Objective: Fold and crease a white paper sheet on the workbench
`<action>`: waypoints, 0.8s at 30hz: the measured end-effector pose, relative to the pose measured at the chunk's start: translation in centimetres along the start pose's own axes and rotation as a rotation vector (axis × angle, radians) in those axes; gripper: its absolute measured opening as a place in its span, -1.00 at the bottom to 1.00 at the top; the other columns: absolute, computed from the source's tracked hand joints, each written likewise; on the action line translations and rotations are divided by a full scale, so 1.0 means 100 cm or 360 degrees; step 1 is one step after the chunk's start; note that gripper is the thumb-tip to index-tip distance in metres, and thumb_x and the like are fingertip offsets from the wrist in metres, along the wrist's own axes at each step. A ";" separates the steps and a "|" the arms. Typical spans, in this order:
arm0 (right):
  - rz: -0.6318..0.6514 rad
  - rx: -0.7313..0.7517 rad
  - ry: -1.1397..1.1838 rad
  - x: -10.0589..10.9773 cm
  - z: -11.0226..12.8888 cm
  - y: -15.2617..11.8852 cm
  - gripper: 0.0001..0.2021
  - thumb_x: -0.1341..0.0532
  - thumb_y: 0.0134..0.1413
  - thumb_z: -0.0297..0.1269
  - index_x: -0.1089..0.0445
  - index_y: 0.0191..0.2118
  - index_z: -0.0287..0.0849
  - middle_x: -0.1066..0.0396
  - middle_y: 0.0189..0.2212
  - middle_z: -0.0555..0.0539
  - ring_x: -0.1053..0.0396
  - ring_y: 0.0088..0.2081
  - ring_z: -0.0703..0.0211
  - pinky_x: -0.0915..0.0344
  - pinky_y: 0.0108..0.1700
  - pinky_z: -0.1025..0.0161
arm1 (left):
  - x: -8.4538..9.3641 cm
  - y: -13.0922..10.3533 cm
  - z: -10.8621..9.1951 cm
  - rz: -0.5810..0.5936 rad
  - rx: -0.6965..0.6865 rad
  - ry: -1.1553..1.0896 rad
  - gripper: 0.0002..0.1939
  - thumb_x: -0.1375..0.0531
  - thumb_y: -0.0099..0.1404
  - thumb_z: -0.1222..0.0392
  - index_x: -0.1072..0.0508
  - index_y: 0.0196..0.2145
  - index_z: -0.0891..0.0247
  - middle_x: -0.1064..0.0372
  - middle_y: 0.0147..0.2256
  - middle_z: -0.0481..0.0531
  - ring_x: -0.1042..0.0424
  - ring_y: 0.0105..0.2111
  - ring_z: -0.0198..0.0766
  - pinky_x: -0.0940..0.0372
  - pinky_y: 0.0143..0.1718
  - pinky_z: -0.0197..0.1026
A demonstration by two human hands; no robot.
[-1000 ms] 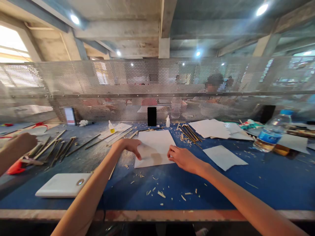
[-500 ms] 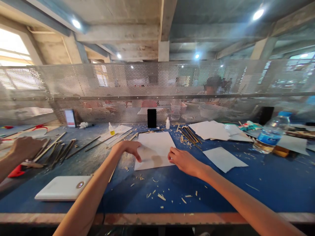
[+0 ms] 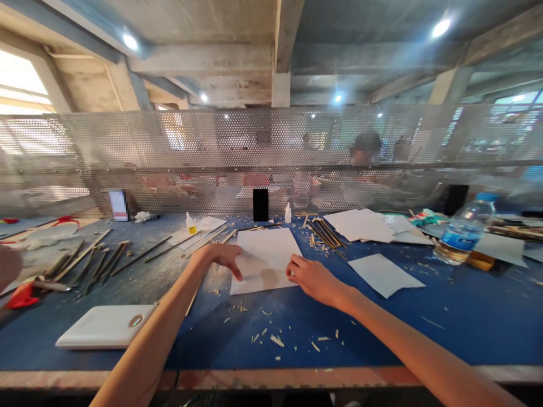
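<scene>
A white sheet of paper (image 3: 267, 249) lies flat on the blue tabletop in front of me, between my two hands. My left hand (image 3: 221, 257) rests over its left edge, thumb spread away from the fingers, with nothing in its grasp. At the right edge, my right hand (image 3: 314, 277) has its fingers curled together on the paper. Whether those fingertips pinch the edge or a small thing is hidden. Beyond the sheet stand a white dropper bottle (image 3: 288, 213) and an upright black phone (image 3: 260, 204).
A white power bank (image 3: 104, 328) lies by my left forearm. Several dark sticks (image 3: 102, 263) and a yellow-labelled glue bottle (image 3: 190, 225) are left. More paper (image 3: 358, 225), thin sticks (image 3: 326, 234) and a water bottle (image 3: 462, 232) stand right. Perforated metal screen (image 3: 203, 147) at back; another person's hand (image 3: 9, 265) far left.
My hands and the sheet hold nearly the same pose; the view has shifted slightly. The other person's hand at far left has drawn back toward the picture's edge.
</scene>
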State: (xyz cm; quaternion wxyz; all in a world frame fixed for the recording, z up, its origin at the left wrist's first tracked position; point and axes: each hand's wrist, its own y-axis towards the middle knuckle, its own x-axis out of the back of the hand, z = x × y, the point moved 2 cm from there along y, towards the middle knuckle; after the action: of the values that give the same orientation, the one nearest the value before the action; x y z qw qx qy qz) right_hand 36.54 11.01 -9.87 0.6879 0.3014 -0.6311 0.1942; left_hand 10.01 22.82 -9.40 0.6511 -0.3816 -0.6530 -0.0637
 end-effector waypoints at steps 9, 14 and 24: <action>-0.0120 -0.0125 0.0326 -0.016 0.002 0.005 -0.83 -0.07 0.34 -0.29 -0.40 -0.16 -0.18 -0.32 -0.13 -0.07 -0.39 -0.21 0.21 -0.27 -0.19 0.32 | 0.001 -0.002 -0.004 0.0010 -0.0027 -0.0042 -0.21 -0.36 -0.13 -0.22 -0.40 0.01 0.25 -0.41 -0.03 0.15 -0.35 -0.06 0.17 -0.24 -0.07 -0.04; -0.0173 -0.0213 0.0489 -0.013 -0.004 0.005 -0.89 -0.16 0.28 -0.30 -0.43 -0.22 -0.16 -0.37 -0.21 -0.02 -0.39 -0.23 0.23 -0.23 -0.18 0.32 | 0.000 0.000 -0.001 0.0004 0.0006 0.0027 -0.13 -0.35 -0.14 -0.27 -0.36 0.06 0.26 -0.37 0.03 0.17 -0.32 0.00 0.14 -0.22 -0.01 -0.09; -0.0270 -0.0280 0.0639 -0.012 -0.008 0.005 -0.90 -0.26 0.18 -0.27 -0.51 -0.31 -0.15 -0.44 -0.27 0.00 -0.42 -0.27 0.24 -0.22 -0.20 0.31 | -0.001 0.000 0.002 -0.0002 -0.0042 -0.0004 -0.08 -0.35 -0.17 -0.30 -0.34 0.10 0.22 -0.34 0.07 0.20 -0.31 0.04 0.16 -0.21 0.02 -0.07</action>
State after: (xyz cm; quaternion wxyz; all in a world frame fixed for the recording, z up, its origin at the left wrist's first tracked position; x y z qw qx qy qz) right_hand 36.63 12.02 -10.97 0.8371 0.2475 -0.4685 0.1359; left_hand 9.86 22.90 -9.55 0.6452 -0.3897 -0.6532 -0.0721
